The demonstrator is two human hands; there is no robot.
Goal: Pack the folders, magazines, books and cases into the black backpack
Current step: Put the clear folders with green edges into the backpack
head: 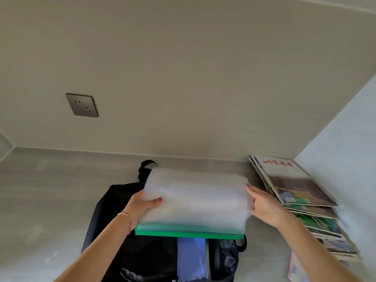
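Note:
A black backpack (126, 231) lies on the pale table with its top handle toward the wall. A blue folder (191, 259) shows in its opening. Above the bag I hold a translucent white folder (195, 198) stacked on a green one (189, 234), blurred by motion. My left hand (142, 206) grips the stack's left edge, thumb on top. My right hand (264, 204) is at the stack's right edge with fingers spread against it.
A fanned pile of magazines (299, 188) lies at the right, against the white side wall. Another booklet (295, 269) pokes out at the lower right. A grey wall socket (82, 105) sits on the beige back wall. Bare table surface (40, 200) extends left.

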